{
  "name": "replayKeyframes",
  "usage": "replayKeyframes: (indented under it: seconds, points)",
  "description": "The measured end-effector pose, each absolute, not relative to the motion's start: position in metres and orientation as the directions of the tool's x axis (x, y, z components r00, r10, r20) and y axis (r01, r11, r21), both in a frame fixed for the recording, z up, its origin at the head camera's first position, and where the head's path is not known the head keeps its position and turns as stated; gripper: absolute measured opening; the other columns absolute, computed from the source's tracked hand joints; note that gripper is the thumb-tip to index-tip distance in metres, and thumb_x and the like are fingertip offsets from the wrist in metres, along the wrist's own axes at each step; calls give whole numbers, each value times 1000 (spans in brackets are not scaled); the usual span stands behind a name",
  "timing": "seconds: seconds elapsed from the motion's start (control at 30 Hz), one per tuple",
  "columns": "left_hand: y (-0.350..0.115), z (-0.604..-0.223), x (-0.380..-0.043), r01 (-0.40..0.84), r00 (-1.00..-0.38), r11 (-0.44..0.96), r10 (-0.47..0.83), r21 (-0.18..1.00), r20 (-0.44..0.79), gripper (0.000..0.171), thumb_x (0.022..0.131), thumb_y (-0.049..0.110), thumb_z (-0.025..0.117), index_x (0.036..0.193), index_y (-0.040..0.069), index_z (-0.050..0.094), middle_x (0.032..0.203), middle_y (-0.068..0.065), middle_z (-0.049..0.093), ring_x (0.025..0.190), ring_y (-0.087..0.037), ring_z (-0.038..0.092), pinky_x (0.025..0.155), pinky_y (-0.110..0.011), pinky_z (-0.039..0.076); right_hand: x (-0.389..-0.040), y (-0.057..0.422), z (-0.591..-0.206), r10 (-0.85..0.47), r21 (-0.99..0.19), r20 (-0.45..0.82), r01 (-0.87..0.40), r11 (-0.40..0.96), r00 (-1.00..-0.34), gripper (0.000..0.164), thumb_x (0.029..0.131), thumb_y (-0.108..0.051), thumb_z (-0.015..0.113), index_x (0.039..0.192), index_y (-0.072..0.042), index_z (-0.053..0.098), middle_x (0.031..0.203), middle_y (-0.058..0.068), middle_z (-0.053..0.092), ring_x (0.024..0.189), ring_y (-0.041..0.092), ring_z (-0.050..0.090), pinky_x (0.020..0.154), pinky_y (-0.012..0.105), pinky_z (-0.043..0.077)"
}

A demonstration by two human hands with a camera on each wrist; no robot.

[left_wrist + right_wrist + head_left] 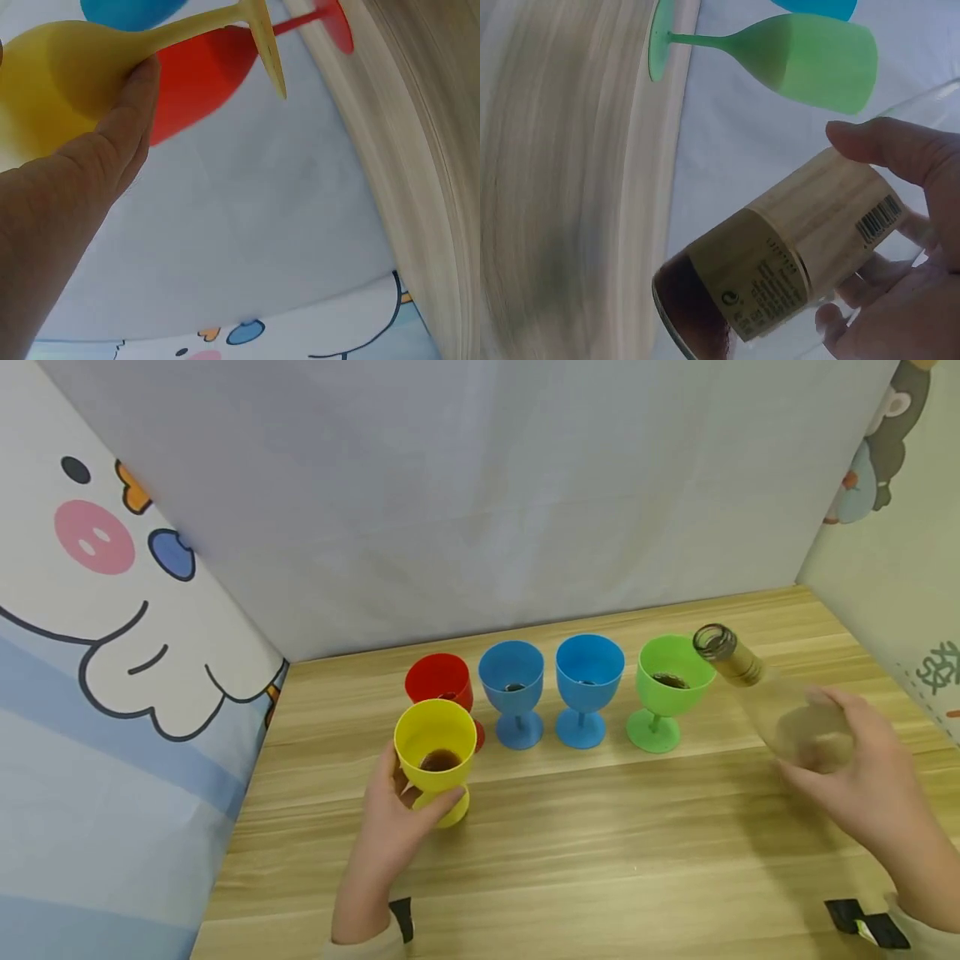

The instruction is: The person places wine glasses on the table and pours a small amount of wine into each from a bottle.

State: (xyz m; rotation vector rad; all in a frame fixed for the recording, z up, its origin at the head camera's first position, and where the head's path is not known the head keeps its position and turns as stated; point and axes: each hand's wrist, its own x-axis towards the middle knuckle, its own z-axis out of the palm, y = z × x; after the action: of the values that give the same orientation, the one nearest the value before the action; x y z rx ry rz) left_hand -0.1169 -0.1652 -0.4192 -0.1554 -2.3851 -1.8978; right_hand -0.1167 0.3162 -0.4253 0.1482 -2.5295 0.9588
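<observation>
My left hand [393, 818] grips a yellow goblet [435, 735] low on its bowl and stem; dark liquid shows inside. In the left wrist view the yellow goblet's foot [266, 49] points toward the table side. My right hand [862, 768] holds a clear glass bottle [780, 702], tilted with its neck up and to the left. The right wrist view shows the bottle's label [765, 277] and dark liquid [694, 304] at its base. Nearest the bottle mouth stands a green goblet [671, 677] with dark liquid in it.
Behind the yellow goblet stands a red goblet [438, 681], partly hidden. Two blue goblets [512, 677] [589, 672] stand between the red and green ones. A pale cloth wall [525, 510] closes the back of the wooden table [570, 860]; printed panels [172, 652] flank it.
</observation>
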Motion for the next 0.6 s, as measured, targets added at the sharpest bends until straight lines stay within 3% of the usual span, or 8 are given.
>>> replayKeyframes:
  seconds: [0.07,0.13,0.17,0.37,0.47,0.6]
  points:
    - [-170,-418,-117,135,-990,229,1,964,138,81,79,-2,86,146,13,41,139,-5,50,126,-25,53,103,-37,46,-118,317,-425,89,-653,368,-189,733,-926,91,67,7,89,145,2,44,137,31,49,121,53,43,114,45,24]
    - [-173,-417,-118,129,-990,236,-21,963,138,83,80,-1,85,147,12,40,140,-4,48,127,-25,52,103,-34,46,-120,318,-425,112,-695,313,-147,704,-943,92,73,3,88,150,-2,39,143,30,45,127,54,40,114,59,22]
    - [-175,-417,-118,126,-990,236,-33,963,137,83,81,-1,85,148,12,39,141,-4,48,128,-25,52,103,-32,46,-121,318,-426,120,-712,293,-133,689,-948,92,75,1,88,152,-4,38,146,29,44,130,52,38,114,60,21]
    - [-186,-417,-123,108,-984,249,-111,962,140,79,82,0,85,147,11,41,139,-4,50,126,-25,53,101,-31,47,-133,316,-429,160,-784,212,-69,617,-964,91,82,-12,87,157,-16,35,151,26,42,142,43,31,118,50,18]
    - [-191,-416,-125,86,-982,264,-140,961,126,76,82,2,85,146,9,43,138,-5,51,124,-25,53,103,-35,46,-137,315,-432,173,-812,179,-46,582,-968,92,84,-13,86,159,-20,32,152,26,40,144,37,28,118,52,18]
    - [-196,-414,-131,59,-977,264,-182,963,110,75,84,8,85,146,7,42,138,-8,51,122,-27,52,104,-43,45,-140,313,-434,201,-848,151,-22,529,-968,95,85,-13,85,160,-25,29,154,17,40,144,27,29,120,42,18]
